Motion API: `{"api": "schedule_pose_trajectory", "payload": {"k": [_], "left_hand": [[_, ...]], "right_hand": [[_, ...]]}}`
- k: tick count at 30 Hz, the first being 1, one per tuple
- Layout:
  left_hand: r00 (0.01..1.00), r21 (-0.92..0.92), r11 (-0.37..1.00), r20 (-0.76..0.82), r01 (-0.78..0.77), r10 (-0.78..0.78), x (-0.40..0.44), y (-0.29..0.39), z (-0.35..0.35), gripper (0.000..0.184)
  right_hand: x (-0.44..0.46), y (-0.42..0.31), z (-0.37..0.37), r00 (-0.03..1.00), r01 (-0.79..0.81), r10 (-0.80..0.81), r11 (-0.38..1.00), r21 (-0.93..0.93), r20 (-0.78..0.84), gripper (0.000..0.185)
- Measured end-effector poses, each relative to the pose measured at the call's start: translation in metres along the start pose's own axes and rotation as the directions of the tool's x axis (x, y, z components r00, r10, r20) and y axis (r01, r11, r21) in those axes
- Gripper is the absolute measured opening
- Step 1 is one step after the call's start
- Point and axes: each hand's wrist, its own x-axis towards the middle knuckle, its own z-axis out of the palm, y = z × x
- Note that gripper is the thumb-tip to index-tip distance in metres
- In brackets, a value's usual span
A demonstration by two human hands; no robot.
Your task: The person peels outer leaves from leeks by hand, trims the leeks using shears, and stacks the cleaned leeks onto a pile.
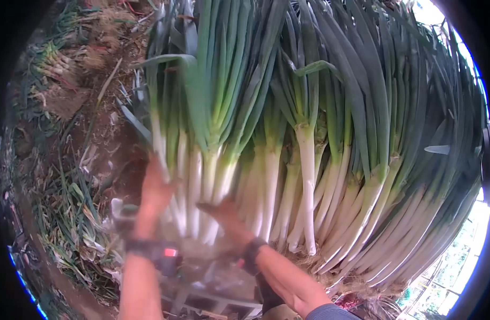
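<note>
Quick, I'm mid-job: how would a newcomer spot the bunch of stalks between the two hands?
Find the big heap of leek-like stalks filling the view's centre and right. At its left end, the bunch stands between the left hand and the right hand. Only this bunch has a hand either side; neighbours farther right show straggly roots.

Peering forward and down from head height, close above left hand [157, 188] and right hand [227, 216]! Taking in green onions [306, 181] straight ahead, bowed wide, fisheye-style, black at the corners, catching soil [110, 146] at left.
</note>
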Motion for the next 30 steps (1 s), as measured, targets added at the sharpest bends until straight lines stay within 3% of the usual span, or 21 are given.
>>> {"api": "schedule_pose_trajectory", "payload": {"k": [2, 3, 5, 7, 9, 10, 12, 14, 16, 19, 21, 22, 25, 26, 27, 29, 30], "left_hand": [[0.995, -0.008, 0.996, 0.036, 0.093, -0.092, -0.033, 0.004, -0.005, 0.085], [0.993, -0.012, 0.993, 0.017, 0.12, -0.12, -0.055, 0.005, -0.004, 0.081], [0.927, -0.103, 0.929, 0.161, 0.357, -0.338, -0.1, 0.021, -0.012, 0.071], [0.897, -0.051, 0.92, 0.248, 0.39, -0.366, -0.152, 0.024, -0.013, 0.062], [0.924, -0.148, 0.923, 0.207, 0.355, -0.322, -0.222, 0.018, -0.002, 0.058], [0.895, -0.194, 0.887, 0.257, 0.418, -0.365, -0.257, 0.017, 0.002, 0.057], [0.843, -0.182, 0.852, 0.343, 0.492, -0.414, -0.335, 0.012, 0.014, 0.055], [0.773, -0.156, 0.807, 0.437, 0.569, -0.461, -0.42, -0.003, 0.034, 0.051], [0.716, -0.178, 0.748, 0.49, 0.64, -0.497, -0.502, -0.008, 0.047, 0.048], [0.736, -0.248, 0.721, 0.447, 0.648, -0.508, -0.614, -0.003, 0.053, 0.047], [0.741, -0.366, 0.645, 0.379, 0.67, -0.554, -0.681, -0.004, 0.069, 0.042], [0.606, -0.229, 0.597, 0.56, 0.769, -0.566, -0.697, 0.0, 0.056, 0.058], [0.572, -0.305, 0.489, 0.536, 0.817, -0.621, -0.759, 0.01, 0.06, 0.058], [0.621, -0.335, 0.522, 0.448, 0.784, -0.643, -0.795, 0.004, 0.088, 0.056], [0.606, -0.363, 0.487, 0.428, 0.795, -0.67, -0.816, 0.007, 0.095, 0.055], [0.609, -0.436, 0.443, 0.395, 0.783, -0.688, -0.836, 0.008, 0.114, 0.052], [0.601, -0.565, 0.352, 0.344, 0.746, -0.722, -0.853, 0.01, 0.13, 0.05]], "right_hand": [[-0.015, -0.021, -0.016, 0.997, -0.052, 0.06, 0.99, -0.131, 0.058, 0.107], [-0.021, -0.011, -0.016, 0.999, 0.04, -0.037, 0.995, -0.09, 0.04, 0.1], [-0.03, 0.021, -0.014, 0.974, 0.225, -0.225, 0.974, -0.018, -0.004, 0.087], [-0.073, -0.013, -0.039, 0.982, 0.131, -0.086, 0.952, -0.278, 0.167, 0.071], [-0.092, 0.001, -0.048, 0.987, 0.091, -0.031, 0.914, -0.394, 0.156, 0.059], [-0.094, 0.032, -0.044, 0.995, 0.085, -0.06, 0.922, -0.378, 0.078, 0.054], [-0.144, 0.025, -0.05, 0.954, 0.294, -0.269, 0.927, -0.234, 0.134, 0.034], [-0.165, 0.061, -0.053, 0.948, 0.294, -0.225, 0.892, -0.343, 0.227, 0.026], [-0.2, 0.076, -0.056, 0.934, 0.286, -0.217, 0.93, -0.232, 0.282, 0.033], [-0.269, 0.043, -0.046, 0.952, 0.174, -0.092, 0.948, -0.268, 0.292, 0.024], [-0.298, 0.03, -0.029, 0.934, 0.201, -0.102, 0.942, -0.27, 0.341, 0.021], [-0.317, 0.017, -0.017, 0.923, 0.177, -0.087, 0.961, -0.214, 0.374, 0.022], [-0.357, 0.002, 0.026, 0.891, 0.13, -0.133, 0.991, 0.039, 0.433, 0.019], [-0.377, -0.013, 0.043, 0.89, 0.101, -0.131, 0.991, 0.092, 0.436, 0.015], [-0.4, -0.029, 0.06, 0.893, 0.079, -0.135, 0.986, 0.145, 0.43, 0.013], [-0.438, -0.048, 0.076, 0.795, -0.074, -0.204, 0.902, 0.425, 0.571, 0.018], [-0.454, -0.061, 0.079, 0.746, -0.148, -0.261, 0.831, 0.536, 0.612, 0.023]]}}
